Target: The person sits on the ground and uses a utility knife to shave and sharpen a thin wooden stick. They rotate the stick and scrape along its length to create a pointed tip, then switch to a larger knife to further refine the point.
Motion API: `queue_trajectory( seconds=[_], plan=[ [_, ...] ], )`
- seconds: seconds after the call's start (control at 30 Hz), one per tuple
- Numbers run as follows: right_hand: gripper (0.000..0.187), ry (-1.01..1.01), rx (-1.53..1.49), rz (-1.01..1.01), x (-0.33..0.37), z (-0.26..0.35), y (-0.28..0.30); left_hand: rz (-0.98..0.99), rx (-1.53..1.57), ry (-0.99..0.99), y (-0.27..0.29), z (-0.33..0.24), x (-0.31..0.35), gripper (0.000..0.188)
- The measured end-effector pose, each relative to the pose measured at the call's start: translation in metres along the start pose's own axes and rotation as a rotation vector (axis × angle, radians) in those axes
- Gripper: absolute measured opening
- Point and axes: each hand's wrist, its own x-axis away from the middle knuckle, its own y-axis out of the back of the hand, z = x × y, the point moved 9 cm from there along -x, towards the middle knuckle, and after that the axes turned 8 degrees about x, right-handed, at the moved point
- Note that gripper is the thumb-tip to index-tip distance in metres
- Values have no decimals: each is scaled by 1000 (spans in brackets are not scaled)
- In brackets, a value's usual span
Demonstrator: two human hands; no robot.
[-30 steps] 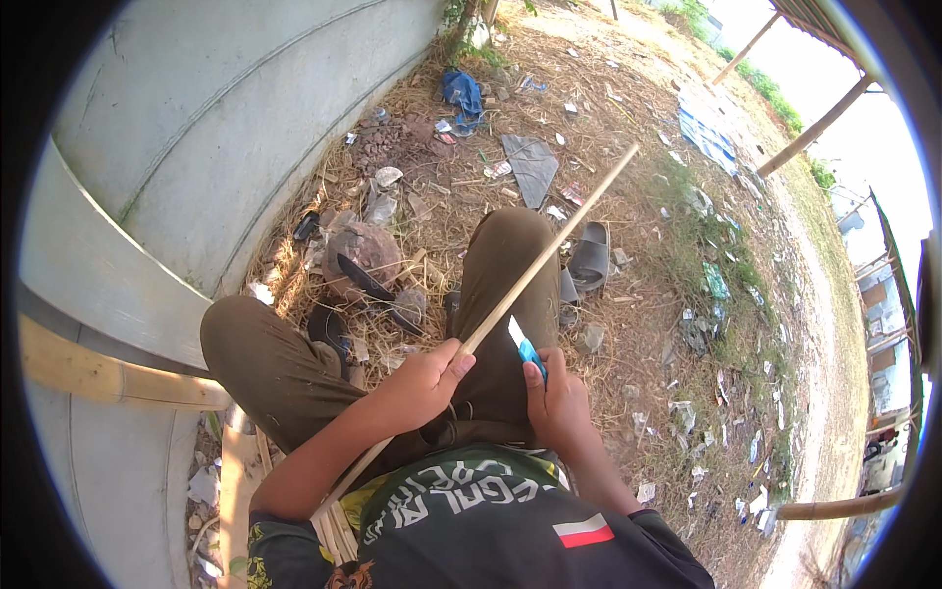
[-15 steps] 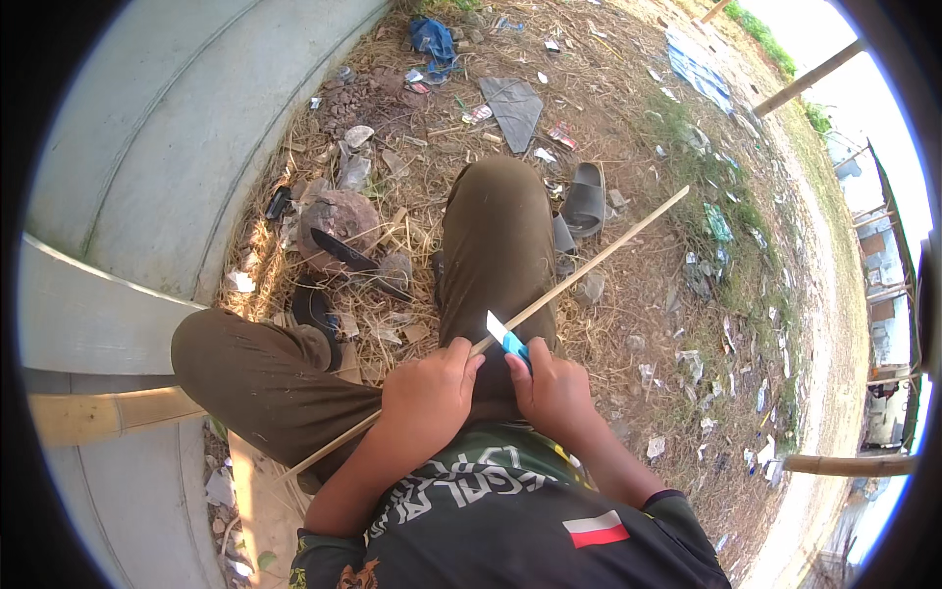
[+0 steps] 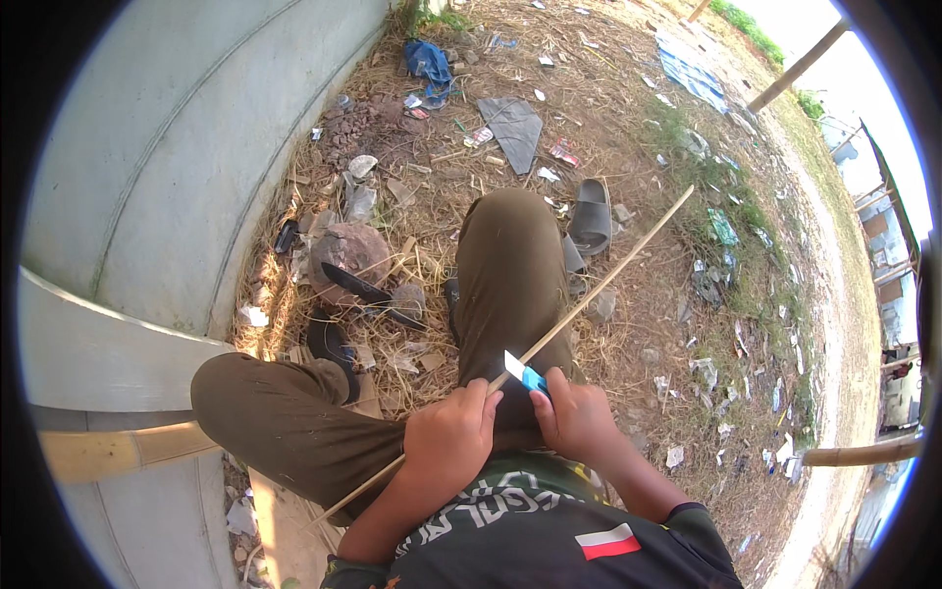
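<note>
A long, thin bamboo strip (image 3: 608,278) slants across my lap, from low on the left to its far tip at the upper right. My left hand (image 3: 452,435) is closed around it near the middle. In my right hand (image 3: 574,416) is a utility knife (image 3: 530,376) with a light blue body and a pale blade. The blade points up and left and lies against or just over the strip, right beside my left thumb; contact cannot be told for sure. My right fingers hide most of the knife's body.
A pale panelled wall (image 3: 186,147) rises on the left, with a bamboo pole (image 3: 128,452) in front. On the littered ground lie a rock (image 3: 348,257), a black machete-like blade (image 3: 368,293), a grey slipper (image 3: 591,218) and a blue plastic bag (image 3: 428,64). Another bamboo pole (image 3: 863,453) juts in at right.
The whole view has shifted, so my hands, knees and the strip sit lower and slightly right. Both grips stay the same, with the knife still close to my left thumb.
</note>
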Motion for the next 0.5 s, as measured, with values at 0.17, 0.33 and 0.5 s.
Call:
queue_trajectory(
  seconds=[0.17,0.33,0.5],
  plan=[
    [31,-1,-2,-88,-4,6,-1,-51,-23,-11,6,3,-5,18],
    [29,-58,38,-56,-5,8,-8,-40,-42,-43,8,4,-5,22],
    [32,-51,124,-77,-5,12,-9,3,-13,-9,15,6,0,24]
  ],
)
